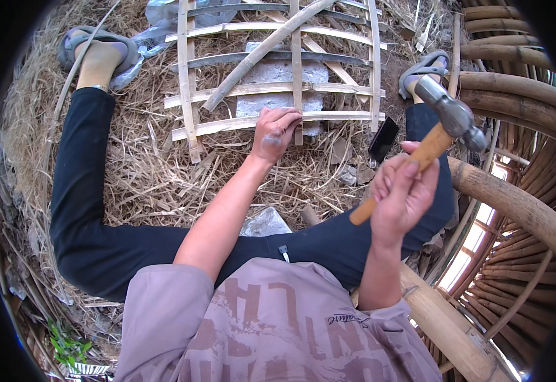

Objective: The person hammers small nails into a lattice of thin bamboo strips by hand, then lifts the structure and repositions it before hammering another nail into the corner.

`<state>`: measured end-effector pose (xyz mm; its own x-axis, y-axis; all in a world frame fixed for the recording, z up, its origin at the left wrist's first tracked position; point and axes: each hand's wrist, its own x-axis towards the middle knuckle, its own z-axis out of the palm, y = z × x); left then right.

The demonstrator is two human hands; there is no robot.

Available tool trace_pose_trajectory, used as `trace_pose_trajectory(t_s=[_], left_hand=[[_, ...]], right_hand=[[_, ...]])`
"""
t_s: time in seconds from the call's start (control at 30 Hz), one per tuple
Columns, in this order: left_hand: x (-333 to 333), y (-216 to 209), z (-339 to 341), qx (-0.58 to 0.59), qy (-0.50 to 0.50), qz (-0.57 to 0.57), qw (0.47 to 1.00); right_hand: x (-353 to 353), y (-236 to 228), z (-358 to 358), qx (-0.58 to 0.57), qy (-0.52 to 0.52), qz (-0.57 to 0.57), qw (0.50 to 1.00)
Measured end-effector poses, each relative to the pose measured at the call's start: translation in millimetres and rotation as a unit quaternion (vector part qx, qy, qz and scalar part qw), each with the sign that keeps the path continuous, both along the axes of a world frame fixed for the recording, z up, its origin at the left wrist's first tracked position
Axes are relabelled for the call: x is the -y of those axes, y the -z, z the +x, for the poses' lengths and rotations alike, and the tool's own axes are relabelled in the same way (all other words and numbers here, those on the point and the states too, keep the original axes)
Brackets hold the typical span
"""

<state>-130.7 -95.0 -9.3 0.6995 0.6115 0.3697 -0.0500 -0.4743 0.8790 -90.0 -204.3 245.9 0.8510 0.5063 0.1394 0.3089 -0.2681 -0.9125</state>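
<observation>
My right hand (pixel 405 194) is wrapped round the wooden handle of a ball-peen hammer (pixel 432 143), raised over my right thigh with its metal head up and to the right. In front of me lies a lattice of split bamboo slats (pixel 233 125), with crosswise strips over upright ones. My left hand (pixel 273 135) rests at its nearest cross slat, beside the middle upright strip (pixel 296 76). Its fingers are pinched together at that crossing, and whatever they hold is too small to make out. Under the lattice sits a grey stone block (pixel 271 105).
Dry straw (pixel 144 172) covers the ground. A dark flat rectangular object (pixel 383 140) lies right of the lattice. Thick bamboo poles (pixel 513 197) stand close on my right. A clear plastic bag (pixel 157 28) is at the far left, and a pale block (pixel 265 223) lies between my legs.
</observation>
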Motion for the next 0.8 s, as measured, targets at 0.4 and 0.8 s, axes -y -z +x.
trace_pose_trajectory(t_s=[0.4, 0.8], left_hand=[[-2, -1, 3, -0.017, -0.009, 0.026, 0.999], [-1, -1, 0, -0.009, -0.006, 0.022, 1.0]], right_hand=[[15, 122, -28, -0.051, 0.056, -0.242, 0.967], [33, 130, -27, 0.088, 0.003, -0.276, 0.957]])
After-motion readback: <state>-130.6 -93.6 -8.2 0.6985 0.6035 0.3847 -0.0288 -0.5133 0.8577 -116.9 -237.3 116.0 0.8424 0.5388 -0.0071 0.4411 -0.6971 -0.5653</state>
